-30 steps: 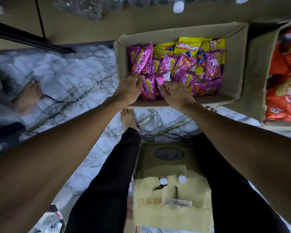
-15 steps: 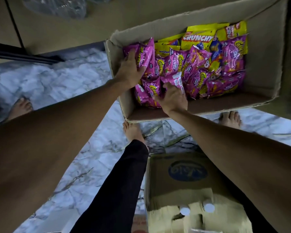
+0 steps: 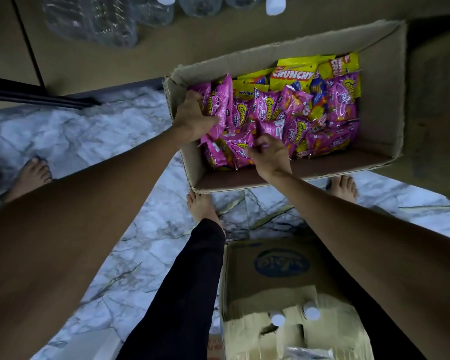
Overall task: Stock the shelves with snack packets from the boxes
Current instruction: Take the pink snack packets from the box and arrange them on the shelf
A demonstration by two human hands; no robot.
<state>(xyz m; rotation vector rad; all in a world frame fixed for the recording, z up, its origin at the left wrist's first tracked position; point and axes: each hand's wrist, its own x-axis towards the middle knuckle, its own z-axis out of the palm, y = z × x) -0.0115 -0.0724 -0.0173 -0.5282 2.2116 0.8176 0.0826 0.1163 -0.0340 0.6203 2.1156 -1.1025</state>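
An open cardboard box (image 3: 379, 81) sits on the marble floor, filled with pink snack packets (image 3: 340, 100) and yellow Crunchy packets (image 3: 294, 74). My left hand (image 3: 192, 118) reaches into the box's left end and grips a bunch of upright pink packets (image 3: 224, 100). My right hand (image 3: 270, 154) is near the box's front, its fingers pinching a pink packet (image 3: 240, 149) lying on the pile.
A second cardboard box (image 3: 283, 266) with white bottle caps showing stands between my legs. Clear plastic bottles (image 3: 96, 19) lie on the tan surface beyond. Another box's wall (image 3: 434, 105) rises at the right edge. Another person's bare foot (image 3: 31, 175) is on the floor at left.
Both hands have gone deeper into the box. My left hand moved to the left end and closed round upright pink packets; my right hand took hold of a packet near the front.
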